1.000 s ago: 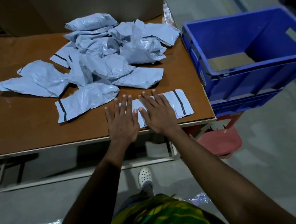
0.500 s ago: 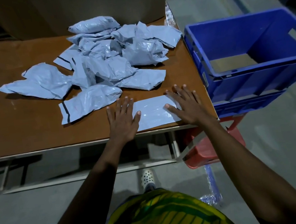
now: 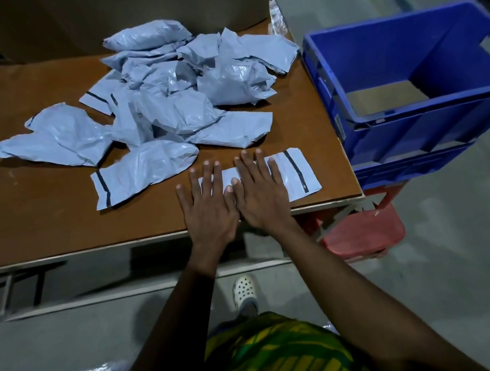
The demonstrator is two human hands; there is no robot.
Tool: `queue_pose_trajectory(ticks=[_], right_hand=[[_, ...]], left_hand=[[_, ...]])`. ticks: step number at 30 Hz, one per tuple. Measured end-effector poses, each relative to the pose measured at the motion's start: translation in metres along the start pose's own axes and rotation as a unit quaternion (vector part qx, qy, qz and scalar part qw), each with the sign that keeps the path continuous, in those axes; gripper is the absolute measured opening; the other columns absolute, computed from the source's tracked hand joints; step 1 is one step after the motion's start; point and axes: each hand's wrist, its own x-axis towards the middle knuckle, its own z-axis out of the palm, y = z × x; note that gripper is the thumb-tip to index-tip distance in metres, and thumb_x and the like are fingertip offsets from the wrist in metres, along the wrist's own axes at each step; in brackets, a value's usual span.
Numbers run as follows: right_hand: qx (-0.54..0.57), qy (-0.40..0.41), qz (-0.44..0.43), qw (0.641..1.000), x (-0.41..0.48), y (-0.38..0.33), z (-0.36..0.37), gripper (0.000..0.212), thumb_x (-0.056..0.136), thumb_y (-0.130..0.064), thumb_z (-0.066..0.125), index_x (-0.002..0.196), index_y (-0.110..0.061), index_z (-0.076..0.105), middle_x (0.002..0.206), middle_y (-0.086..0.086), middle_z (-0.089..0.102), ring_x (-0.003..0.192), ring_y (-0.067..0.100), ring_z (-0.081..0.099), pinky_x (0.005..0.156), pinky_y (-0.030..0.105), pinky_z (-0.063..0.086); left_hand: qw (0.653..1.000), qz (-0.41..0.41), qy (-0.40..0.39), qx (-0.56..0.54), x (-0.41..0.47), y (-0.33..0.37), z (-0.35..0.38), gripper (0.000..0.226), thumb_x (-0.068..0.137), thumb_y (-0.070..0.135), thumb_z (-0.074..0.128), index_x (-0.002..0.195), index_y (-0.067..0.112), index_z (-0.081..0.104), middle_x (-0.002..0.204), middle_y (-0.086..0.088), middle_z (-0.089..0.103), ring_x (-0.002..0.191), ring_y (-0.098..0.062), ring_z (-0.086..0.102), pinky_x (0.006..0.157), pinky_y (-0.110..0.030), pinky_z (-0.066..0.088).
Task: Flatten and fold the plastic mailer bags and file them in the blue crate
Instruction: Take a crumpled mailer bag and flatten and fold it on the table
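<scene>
A flattened grey mailer bag (image 3: 297, 174) with a black strip near its right end lies at the table's front edge. My left hand (image 3: 208, 205) and my right hand (image 3: 259, 192) press flat on its left part, side by side, fingers straight. Behind them lies a pile of crumpled grey mailer bags (image 3: 173, 100); one puffy bag (image 3: 140, 174) sits just left of my hands. The blue crate (image 3: 417, 115) stands to the right of the table, with only a brown sheet showing on its floor.
The brown table (image 3: 20, 225) ends just right of the flattened bag. A large cardboard box (image 3: 116, 10) stands behind the pile. A red stool (image 3: 362, 237) sits under the crate. My foot in a white clog (image 3: 244, 292) is below the table edge.
My right hand slid out to the bag's right end half a second ago, then came back left beside my left hand. The left hand stayed in place.
</scene>
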Motion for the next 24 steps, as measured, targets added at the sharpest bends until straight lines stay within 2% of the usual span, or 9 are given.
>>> queue_pose_trajectory(ticks=[7,11,16,20,24], right_hand=[[0.02,-0.02,0.015,0.999,0.003,-0.001,-0.005,0.064,0.107,-0.041,0.019,0.163,-0.01,0.026,0.173,0.008,0.014,0.161,0.026,-0.001,0.129,0.043,-0.006],[0.008,0.065,0.065,0.996,-0.008,0.012,-0.018,0.062,0.107,-0.04,0.029,0.158,-0.005,0.036,0.169,0.013,0.024,0.159,0.029,0.013,0.129,0.049,0.009],[0.036,0.049,0.082,0.995,-0.012,0.039,-0.018,0.061,0.109,-0.047,0.033,0.161,-0.014,0.034,0.172,0.008,0.02,0.16,0.027,0.007,0.129,0.049,0.011],[0.006,0.083,0.043,0.996,-0.02,0.049,-0.011,0.055,0.11,-0.047,0.037,0.16,-0.023,0.039,0.17,0.008,0.024,0.16,0.029,0.012,0.129,0.046,0.012],[-0.012,0.072,0.049,0.996,-0.017,0.051,-0.008,0.055,0.11,-0.049,0.035,0.16,-0.025,0.037,0.17,0.007,0.026,0.16,0.03,0.011,0.129,0.047,0.013]], left_hand=[[1.0,-0.001,0.008,0.006,0.003,0.002,-0.002,0.062,0.108,0.048,0.01,0.165,0.026,0.018,0.173,0.001,0.014,0.159,-0.028,0.009,0.125,-0.061,0.004],[0.999,0.025,0.035,0.033,0.004,0.007,-0.003,0.058,0.109,0.042,0.021,0.163,0.025,0.026,0.171,-0.003,0.021,0.158,-0.029,0.015,0.125,-0.063,0.008],[0.995,0.083,0.041,0.034,0.002,0.031,0.0,0.056,0.11,0.038,0.024,0.164,0.026,0.024,0.172,-0.004,0.016,0.16,-0.028,0.009,0.125,-0.061,0.002],[0.995,0.09,0.04,0.027,-0.004,0.03,0.007,0.054,0.111,0.037,0.024,0.164,0.028,0.025,0.173,-0.003,0.013,0.16,-0.028,0.003,0.125,-0.06,0.007],[0.995,0.088,0.032,0.025,-0.001,0.03,0.007,0.056,0.11,0.04,0.021,0.164,0.028,0.022,0.173,-0.002,0.01,0.16,-0.029,-0.002,0.126,-0.06,0.004]])
